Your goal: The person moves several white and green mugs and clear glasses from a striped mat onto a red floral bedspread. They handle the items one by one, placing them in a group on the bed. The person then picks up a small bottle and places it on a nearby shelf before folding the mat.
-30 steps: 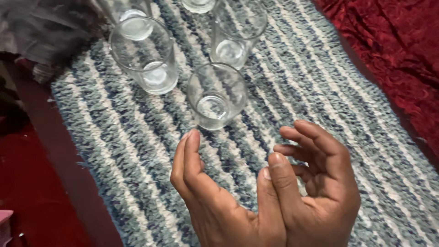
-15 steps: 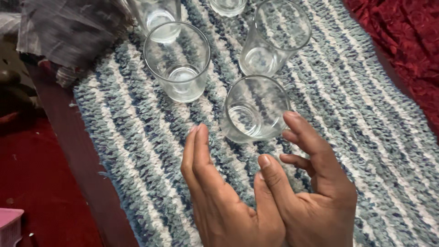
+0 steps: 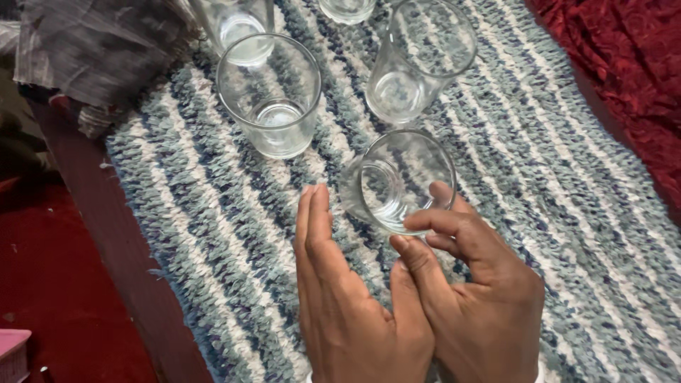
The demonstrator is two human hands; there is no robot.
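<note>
The nearest clear glass (image 3: pixel 397 181) is now grasped at its rim by the right hand (image 3: pixel 475 284), which hovered apart earlier. The left hand (image 3: pixel 340 298) is kept flat and released on the striped rug (image 3: pixel 213 213) beside it.

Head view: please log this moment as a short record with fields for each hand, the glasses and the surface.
right hand: fingers curl on the rim of the nearest glass
left hand: open and flat, beside that glass, apart from it
other glasses: one at back left, one at back right, more cut off at the top edge
surface: striped blue and white woven mat
beside mat: red cloth
</note>
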